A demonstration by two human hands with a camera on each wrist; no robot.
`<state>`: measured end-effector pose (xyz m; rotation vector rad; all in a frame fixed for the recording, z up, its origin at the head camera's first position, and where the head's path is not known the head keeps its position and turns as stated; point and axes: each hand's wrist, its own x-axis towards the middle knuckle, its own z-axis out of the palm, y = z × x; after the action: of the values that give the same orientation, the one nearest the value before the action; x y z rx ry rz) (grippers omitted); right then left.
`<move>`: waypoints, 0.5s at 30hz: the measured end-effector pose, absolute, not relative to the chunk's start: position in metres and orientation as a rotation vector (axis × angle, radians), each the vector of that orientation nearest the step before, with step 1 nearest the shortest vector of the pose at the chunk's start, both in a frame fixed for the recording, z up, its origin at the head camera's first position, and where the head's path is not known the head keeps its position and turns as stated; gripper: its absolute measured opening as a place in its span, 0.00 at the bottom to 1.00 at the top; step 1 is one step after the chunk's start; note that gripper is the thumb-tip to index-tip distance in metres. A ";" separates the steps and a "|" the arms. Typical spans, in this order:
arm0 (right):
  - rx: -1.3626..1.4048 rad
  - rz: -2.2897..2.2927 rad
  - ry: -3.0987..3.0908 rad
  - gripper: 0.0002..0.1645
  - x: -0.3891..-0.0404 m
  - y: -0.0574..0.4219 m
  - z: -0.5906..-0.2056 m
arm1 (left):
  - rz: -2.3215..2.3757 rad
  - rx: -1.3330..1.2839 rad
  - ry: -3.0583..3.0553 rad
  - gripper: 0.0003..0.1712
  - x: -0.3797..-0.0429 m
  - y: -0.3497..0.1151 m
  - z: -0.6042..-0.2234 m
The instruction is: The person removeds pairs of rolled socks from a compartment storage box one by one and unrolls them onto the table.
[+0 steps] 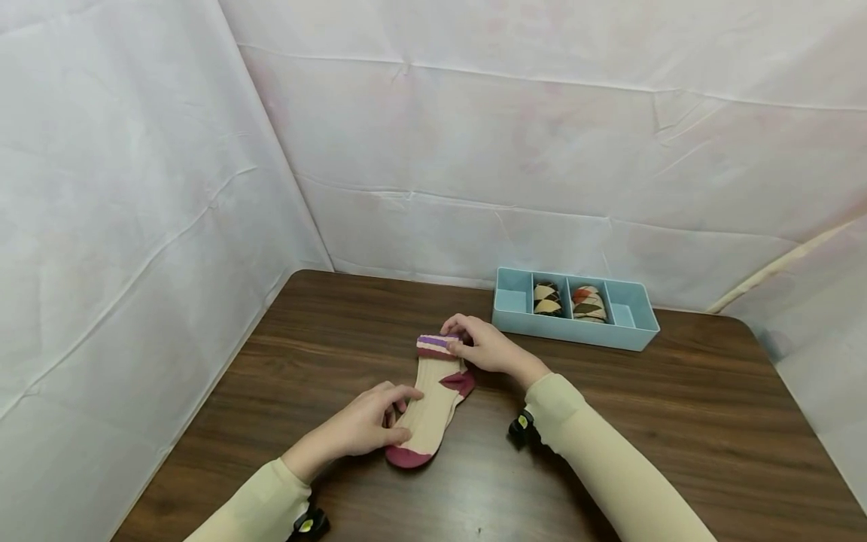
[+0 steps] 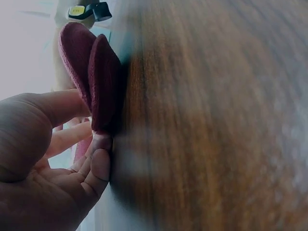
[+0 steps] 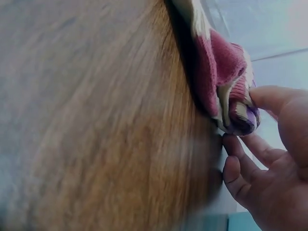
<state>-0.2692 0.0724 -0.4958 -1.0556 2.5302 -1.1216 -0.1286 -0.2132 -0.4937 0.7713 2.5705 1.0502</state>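
A pair of cream socks (image 1: 428,391) with maroon toes and heels lies stacked on the table, the striped cuff pointing away from me. My left hand (image 1: 366,420) rests at the toe end, its thumb and index finger spread on the top sock and the other fingers beside its left edge. In the left wrist view, the two maroon toes (image 2: 91,72) lie one over the other. At the cuff (image 3: 243,113), which is folded over with purple and white stripes, my right hand (image 1: 491,346) pinches the fabric, thumb on top and fingers at the far edge.
Behind the right hand stands a light blue divided box (image 1: 562,326). Its two middle compartments each hold a rolled argyle sock bundle, one black and cream (image 1: 546,299), the other red, olive and cream (image 1: 588,304). White fabric (image 1: 474,150) hangs around the brown wooden table (image 1: 677,421).
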 end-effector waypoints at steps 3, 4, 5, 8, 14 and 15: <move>-1.079 -1.111 2.539 0.10 -0.270 0.071 -0.496 | 1.054 0.777 2.570 0.33 -0.129 -0.214 -0.495; -1.082 -1.103 2.543 0.10 -0.271 0.071 -0.497 | 1.058 0.777 2.568 0.33 -0.129 -0.214 -0.495; -1.084 -1.095 2.548 0.10 -0.271 0.071 -0.497 | 1.060 0.778 2.566 0.33 -0.129 -0.214 -0.495; -1.064 -1.064 2.549 0.14 -0.273 0.072 -0.497 | 1.070 0.771 2.558 0.33 -0.129 -0.214 -0.495; -1.009 -1.038 2.515 0.25 -0.276 0.074 -0.499 | 1.076 0.764 2.551 0.32 -0.130 -0.214 -0.496; -1.009 -1.040 2.513 0.25 -0.277 0.074 -0.499 | 1.075 0.765 2.551 0.32 -0.130 -0.214 -0.497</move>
<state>-0.2767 0.0741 -0.4991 -1.0086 2.5126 -1.0405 -0.1299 -0.2142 -0.4966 0.7649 2.5511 1.0753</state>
